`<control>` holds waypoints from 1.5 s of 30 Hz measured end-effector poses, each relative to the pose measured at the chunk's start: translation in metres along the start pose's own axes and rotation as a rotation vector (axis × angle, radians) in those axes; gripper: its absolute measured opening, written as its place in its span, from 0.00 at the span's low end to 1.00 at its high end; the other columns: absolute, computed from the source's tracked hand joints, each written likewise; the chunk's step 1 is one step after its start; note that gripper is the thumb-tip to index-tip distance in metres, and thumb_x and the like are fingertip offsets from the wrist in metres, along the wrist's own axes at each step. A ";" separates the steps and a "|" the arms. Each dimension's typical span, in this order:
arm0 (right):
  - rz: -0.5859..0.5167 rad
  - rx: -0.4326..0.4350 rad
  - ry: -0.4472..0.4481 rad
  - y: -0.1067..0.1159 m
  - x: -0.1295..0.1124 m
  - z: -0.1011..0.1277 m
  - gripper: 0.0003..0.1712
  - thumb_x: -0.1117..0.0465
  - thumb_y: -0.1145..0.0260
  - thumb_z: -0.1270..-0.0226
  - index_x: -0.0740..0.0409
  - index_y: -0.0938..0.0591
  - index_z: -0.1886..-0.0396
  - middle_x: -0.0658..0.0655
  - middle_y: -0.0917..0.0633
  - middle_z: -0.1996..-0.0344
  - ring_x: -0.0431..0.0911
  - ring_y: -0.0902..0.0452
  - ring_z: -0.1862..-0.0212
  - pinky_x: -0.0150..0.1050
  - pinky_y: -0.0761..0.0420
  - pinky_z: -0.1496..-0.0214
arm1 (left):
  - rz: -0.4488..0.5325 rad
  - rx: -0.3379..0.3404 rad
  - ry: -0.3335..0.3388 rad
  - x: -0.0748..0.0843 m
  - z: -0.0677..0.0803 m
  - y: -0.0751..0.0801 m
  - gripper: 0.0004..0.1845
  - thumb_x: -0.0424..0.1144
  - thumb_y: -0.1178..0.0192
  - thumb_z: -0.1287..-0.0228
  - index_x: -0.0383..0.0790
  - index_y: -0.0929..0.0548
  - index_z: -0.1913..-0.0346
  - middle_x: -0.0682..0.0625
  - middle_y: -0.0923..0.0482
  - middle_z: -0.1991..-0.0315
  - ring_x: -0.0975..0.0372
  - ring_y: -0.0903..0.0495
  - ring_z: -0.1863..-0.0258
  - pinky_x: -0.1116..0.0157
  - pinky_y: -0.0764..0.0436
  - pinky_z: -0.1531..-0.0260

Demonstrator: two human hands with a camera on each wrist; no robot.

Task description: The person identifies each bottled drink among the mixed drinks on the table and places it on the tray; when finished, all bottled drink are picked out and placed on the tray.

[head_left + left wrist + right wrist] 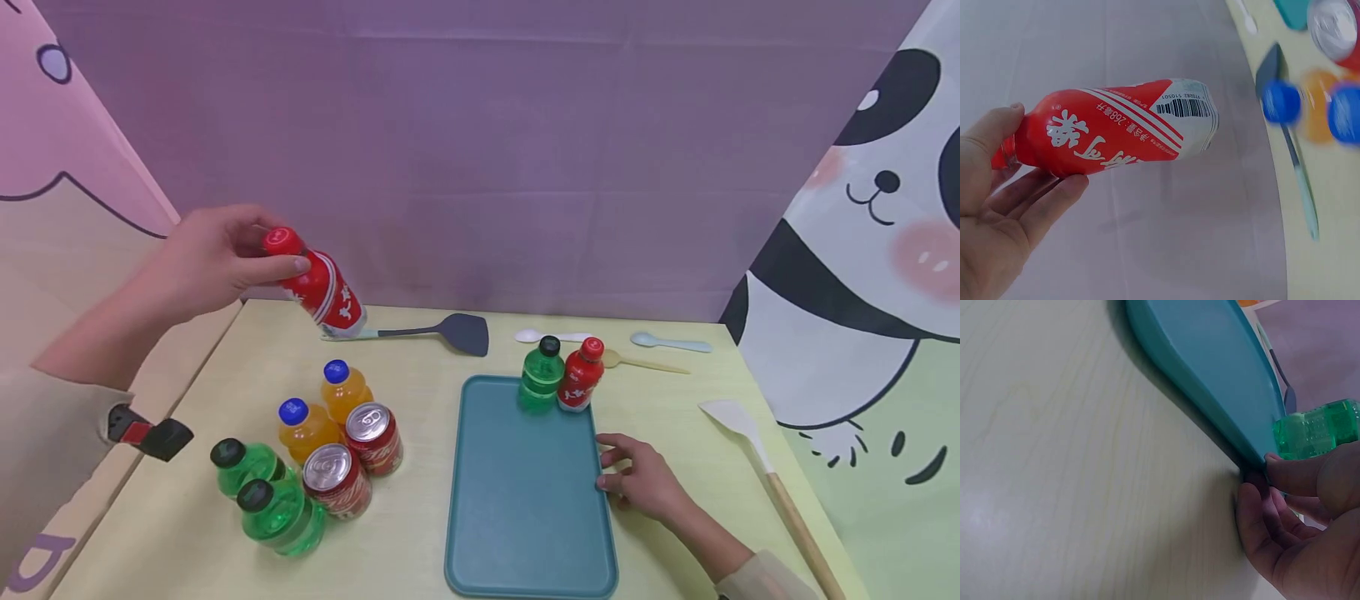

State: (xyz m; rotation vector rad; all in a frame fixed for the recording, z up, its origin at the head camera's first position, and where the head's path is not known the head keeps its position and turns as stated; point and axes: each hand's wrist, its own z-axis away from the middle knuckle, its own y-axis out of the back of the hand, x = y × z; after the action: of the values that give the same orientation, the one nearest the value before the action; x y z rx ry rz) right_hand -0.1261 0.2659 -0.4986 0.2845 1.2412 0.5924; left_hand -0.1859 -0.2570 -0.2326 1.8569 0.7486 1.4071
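Holding the red bottle (324, 287) aloft at far left, our left hand (206, 262) pinches its neck; the long axis tilts cap up-left, base down-right toward the teal tray (525, 500), well apart. Our right hand (645, 479) rests at the tray's right rim, apparently pinching its edge
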 end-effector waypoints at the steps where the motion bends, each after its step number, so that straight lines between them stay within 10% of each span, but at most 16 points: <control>1: -0.002 0.001 0.000 0.000 0.000 0.000 0.36 0.73 0.26 0.40 0.61 0.25 0.31 0.58 0.17 0.57 0.48 0.17 0.67 0.44 0.15 0.72 | 0.008 -0.011 -0.001 0.006 -0.004 -0.004 0.24 0.48 0.31 0.32 0.38 0.22 0.41 0.35 0.16 0.47 0.45 0.19 0.48 0.73 0.18 0.69; 11: -0.006 0.012 0.005 -0.003 0.000 0.000 0.36 0.72 0.26 0.40 0.61 0.25 0.31 0.57 0.18 0.58 0.48 0.17 0.67 0.44 0.16 0.74 | 0.168 -0.145 -0.030 0.052 -0.041 -0.065 0.21 0.39 0.32 0.31 0.37 0.22 0.40 0.39 0.17 0.46 0.48 0.19 0.46 0.57 0.12 0.55; 26: -0.006 0.009 0.001 -0.006 -0.006 0.005 0.35 0.75 0.28 0.39 0.62 0.25 0.31 0.59 0.18 0.58 0.48 0.18 0.68 0.42 0.16 0.74 | 0.158 -0.285 -0.040 0.073 -0.063 -0.189 0.19 0.38 0.26 0.39 0.40 0.17 0.47 0.46 0.17 0.51 0.53 0.19 0.49 0.58 0.12 0.55; 45: 0.007 0.018 -0.015 -0.005 -0.011 0.007 0.35 0.75 0.28 0.39 0.61 0.25 0.31 0.58 0.18 0.58 0.48 0.18 0.68 0.43 0.16 0.73 | 0.164 -0.284 -0.016 0.073 -0.059 -0.245 0.17 0.37 0.24 0.41 0.42 0.18 0.51 0.46 0.16 0.52 0.55 0.18 0.52 0.61 0.12 0.56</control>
State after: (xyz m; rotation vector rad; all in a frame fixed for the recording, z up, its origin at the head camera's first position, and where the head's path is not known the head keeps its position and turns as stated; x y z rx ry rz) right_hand -0.1206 0.2561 -0.4902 0.3082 1.2316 0.5848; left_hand -0.2351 -0.0423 -0.3756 1.7338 0.3715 1.5116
